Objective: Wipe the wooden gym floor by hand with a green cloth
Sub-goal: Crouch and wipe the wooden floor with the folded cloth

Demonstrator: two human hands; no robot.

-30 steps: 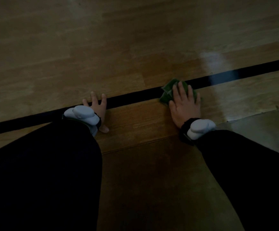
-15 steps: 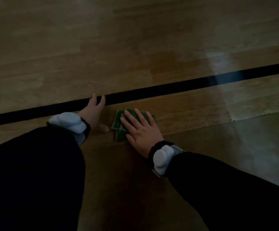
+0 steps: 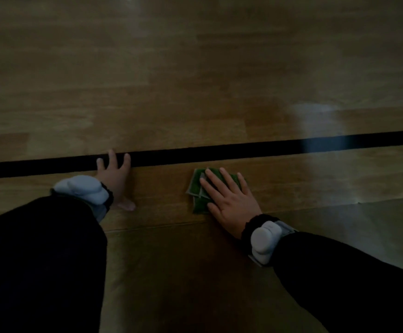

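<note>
1. Right hand (image 3: 229, 200): palm down, fingers straight and slightly spread, pressing flat on the folded green cloth (image 3: 199, 197).
2. Green cloth: lies on the wooden gym floor (image 3: 195, 92), just on the near side of the black court line (image 3: 219, 151), not touching it. Its left edge and lower left corner show beyond the hand; paler layers visible at the fold.
3. Left hand (image 3: 115, 179): flat on the floor, fingers spread, fingertips reaching onto the black line; holds nothing.
4. Both arms in dark sleeves; a pale grey wrist-worn device (image 3: 264, 239) on each wrist.
5. Lighting dim; pale glare patch on the floor at right.
</note>
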